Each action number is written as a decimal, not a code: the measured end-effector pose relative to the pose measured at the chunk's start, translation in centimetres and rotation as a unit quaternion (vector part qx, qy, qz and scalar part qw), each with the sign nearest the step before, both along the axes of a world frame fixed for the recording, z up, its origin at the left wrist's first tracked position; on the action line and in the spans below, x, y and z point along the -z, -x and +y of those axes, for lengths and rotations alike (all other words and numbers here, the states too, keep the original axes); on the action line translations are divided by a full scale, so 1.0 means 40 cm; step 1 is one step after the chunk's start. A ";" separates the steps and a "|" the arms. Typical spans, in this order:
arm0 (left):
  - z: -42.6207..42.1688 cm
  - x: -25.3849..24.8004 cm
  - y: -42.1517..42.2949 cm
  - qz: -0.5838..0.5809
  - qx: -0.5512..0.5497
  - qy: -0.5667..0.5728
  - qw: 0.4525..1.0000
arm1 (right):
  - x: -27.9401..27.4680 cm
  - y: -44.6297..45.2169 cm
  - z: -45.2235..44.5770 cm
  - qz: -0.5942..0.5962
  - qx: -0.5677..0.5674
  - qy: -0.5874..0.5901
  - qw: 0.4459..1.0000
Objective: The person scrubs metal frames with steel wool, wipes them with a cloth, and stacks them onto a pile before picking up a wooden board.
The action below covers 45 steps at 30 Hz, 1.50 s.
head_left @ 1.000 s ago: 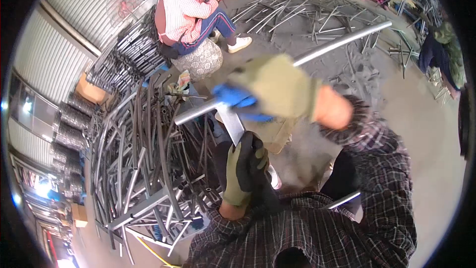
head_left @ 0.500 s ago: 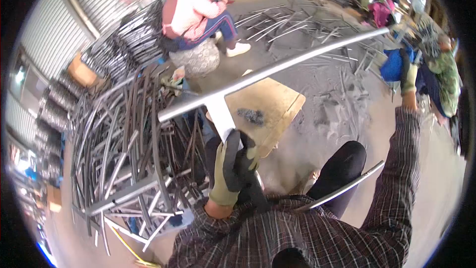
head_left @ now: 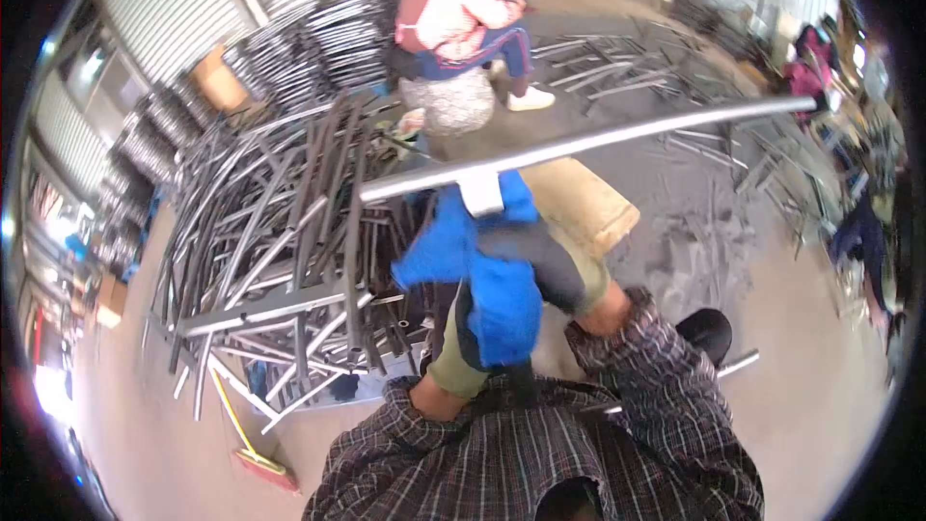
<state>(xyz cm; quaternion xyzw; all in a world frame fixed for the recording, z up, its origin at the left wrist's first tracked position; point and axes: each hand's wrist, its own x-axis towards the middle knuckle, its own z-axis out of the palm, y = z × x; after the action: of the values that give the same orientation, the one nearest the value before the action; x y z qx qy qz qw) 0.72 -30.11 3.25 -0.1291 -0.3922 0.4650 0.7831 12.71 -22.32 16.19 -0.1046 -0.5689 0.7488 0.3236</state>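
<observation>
A long metal tube (head_left: 598, 143) slants across in front of me, rising to the right. A short flat metal stem (head_left: 480, 193) joins its underside, making a T shape. My left hand (head_left: 463, 342), in a black and olive glove, is low on the stem, largely hidden by a blue cloth (head_left: 506, 314). My right hand (head_left: 555, 265), gloved alike, is closed on the cloth, which wraps around the stem just below the tube. Motion blurs the right fingers somewhat. Behind the hands lies a tan board (head_left: 588, 198), partly covered.
A heap of metal tubes (head_left: 260, 260) fills the left side. Ahead, a person (head_left: 453, 14) sits on a grey speckled seat (head_left: 453, 101). More tubes (head_left: 617, 68) lie scattered on the dusty floor. A broom (head_left: 260, 463) lies at lower left.
My right hand has come in from the far right with the blue cloth and brought it around the stem. The view has turned left; the tube still slants up to the right.
</observation>
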 end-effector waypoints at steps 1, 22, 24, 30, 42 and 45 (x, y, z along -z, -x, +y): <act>-0.040 -0.026 0.044 0.417 -0.196 -0.027 0.887 | 0.048 -0.003 -0.031 -0.001 0.011 -0.018 1.000; -0.108 -0.267 0.044 0.797 -0.309 -0.229 0.465 | 0.303 -0.156 -0.280 -0.128 0.215 -0.100 0.963; -0.093 -0.230 0.024 0.805 -0.331 -0.195 0.452 | 0.306 -0.145 -0.284 -0.024 0.213 -0.056 0.975; -0.076 -0.201 0.008 0.802 -0.367 -0.169 0.441 | 0.279 -0.167 -0.218 0.107 0.254 0.174 0.945; -0.090 0.019 -0.134 0.767 -0.343 0.006 0.541 | 0.388 -0.282 -0.345 -0.183 0.156 0.125 0.963; -0.086 -0.115 -0.108 0.742 -0.237 0.047 0.625 | 0.466 -0.308 -0.346 -0.430 0.178 -0.246 0.850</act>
<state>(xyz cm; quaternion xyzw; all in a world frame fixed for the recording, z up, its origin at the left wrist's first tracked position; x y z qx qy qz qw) 5.04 -33.53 7.85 0.3202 0.3275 0.5906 0.6643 25.02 -36.14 -2.44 -0.4325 -0.7885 0.3941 0.1892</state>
